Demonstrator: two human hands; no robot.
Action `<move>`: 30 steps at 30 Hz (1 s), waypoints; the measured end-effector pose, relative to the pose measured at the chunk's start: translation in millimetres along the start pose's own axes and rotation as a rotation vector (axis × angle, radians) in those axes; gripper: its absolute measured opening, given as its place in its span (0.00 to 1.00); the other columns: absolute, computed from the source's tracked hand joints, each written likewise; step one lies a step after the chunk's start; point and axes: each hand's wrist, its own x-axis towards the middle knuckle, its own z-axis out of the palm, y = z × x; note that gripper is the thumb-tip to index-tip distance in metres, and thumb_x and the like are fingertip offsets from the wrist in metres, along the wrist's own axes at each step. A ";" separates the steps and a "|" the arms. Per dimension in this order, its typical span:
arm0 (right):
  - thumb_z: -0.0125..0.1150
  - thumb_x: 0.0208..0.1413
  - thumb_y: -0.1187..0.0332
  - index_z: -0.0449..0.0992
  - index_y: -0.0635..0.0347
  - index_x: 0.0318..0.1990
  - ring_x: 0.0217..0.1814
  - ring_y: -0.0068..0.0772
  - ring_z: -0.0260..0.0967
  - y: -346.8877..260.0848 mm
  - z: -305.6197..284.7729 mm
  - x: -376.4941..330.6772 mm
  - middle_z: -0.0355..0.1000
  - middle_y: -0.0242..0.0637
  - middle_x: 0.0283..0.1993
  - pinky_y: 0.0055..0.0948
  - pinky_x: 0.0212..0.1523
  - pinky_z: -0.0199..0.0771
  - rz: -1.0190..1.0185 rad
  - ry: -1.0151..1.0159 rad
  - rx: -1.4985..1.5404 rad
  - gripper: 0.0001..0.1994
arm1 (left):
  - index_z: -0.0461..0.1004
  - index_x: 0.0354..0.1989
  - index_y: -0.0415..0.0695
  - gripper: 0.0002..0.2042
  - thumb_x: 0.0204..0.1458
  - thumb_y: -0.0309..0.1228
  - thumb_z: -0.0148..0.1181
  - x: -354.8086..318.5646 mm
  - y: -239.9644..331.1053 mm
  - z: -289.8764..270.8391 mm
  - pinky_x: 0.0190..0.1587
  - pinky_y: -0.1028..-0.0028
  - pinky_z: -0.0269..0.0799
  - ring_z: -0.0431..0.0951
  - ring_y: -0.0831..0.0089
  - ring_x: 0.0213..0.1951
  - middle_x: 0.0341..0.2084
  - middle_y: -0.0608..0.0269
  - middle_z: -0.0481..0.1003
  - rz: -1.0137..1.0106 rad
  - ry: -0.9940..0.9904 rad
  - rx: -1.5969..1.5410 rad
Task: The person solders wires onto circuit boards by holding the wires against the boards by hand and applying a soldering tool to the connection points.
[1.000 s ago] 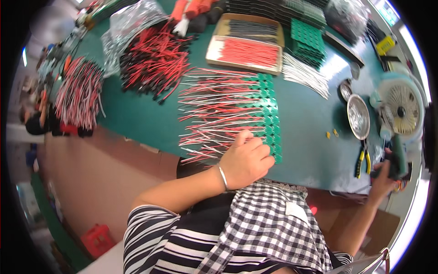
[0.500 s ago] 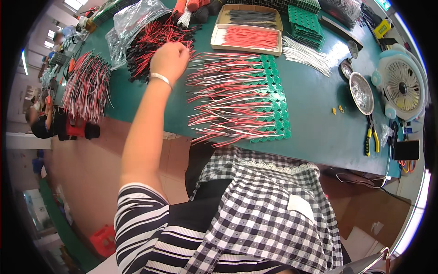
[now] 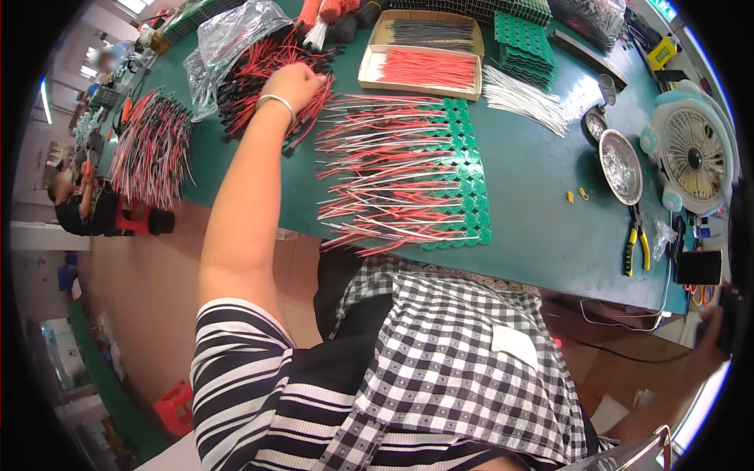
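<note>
Our left hand (image 3: 292, 85) is right over the red-and-black wires (image 3: 245, 77), fingers bent, hold hidden from us! Just right of it lies our green circuit-board panel (image 3: 473, 174); our right hand (image 3: 711, 334) blurs, grip impossible to tell.

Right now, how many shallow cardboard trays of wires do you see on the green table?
2: one tan cardboard tray of thin dark grey wires, and one pale-walled cardboard tray of thin red wires directly in front of it. Others may be hidden.
</note>
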 end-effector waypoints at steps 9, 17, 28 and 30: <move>0.50 0.59 0.67 0.62 0.71 0.57 0.24 0.23 0.66 -58.7 118.1 -55.7 0.70 0.49 0.51 0.20 0.24 0.66 0.459 -0.238 0.753 0.21 | 0.78 0.30 0.38 0.16 0.50 0.42 0.63 1.1 -16.0 -16.8 0.38 0.68 0.71 0.79 0.64 0.31 0.25 0.54 0.78 -0.005 -0.046 -0.294; 0.53 0.59 0.66 0.57 0.72 0.60 0.22 0.29 0.68 -96.8 117.1 -38.3 0.68 0.56 0.51 0.22 0.20 0.68 0.729 -0.306 0.919 0.26 | 0.75 0.29 0.42 0.09 0.51 0.35 0.64 -40.7 28.3 -16.0 0.32 0.74 0.68 0.73 0.74 0.27 0.24 0.66 0.75 0.068 -0.223 -0.259; 0.52 0.60 0.64 0.58 0.71 0.59 0.24 0.26 0.68 -109.4 124.7 -37.3 0.68 0.53 0.52 0.21 0.21 0.67 0.651 -0.405 0.929 0.24 | 0.69 0.38 0.44 0.07 0.63 0.34 0.50 -44.3 10.0 -103.8 0.44 0.67 0.73 0.76 0.70 0.34 0.28 0.64 0.73 0.030 -0.306 -1.749; 0.52 0.60 0.64 0.59 0.71 0.58 0.23 0.26 0.68 -115.1 132.0 -37.5 0.68 0.52 0.51 0.21 0.21 0.67 0.668 -0.426 0.937 0.24 | 0.69 0.37 0.45 0.05 0.62 0.32 0.52 -44.7 29.0 -94.4 0.29 0.75 0.71 0.68 0.74 0.22 0.24 0.67 0.70 -0.188 -0.349 -1.764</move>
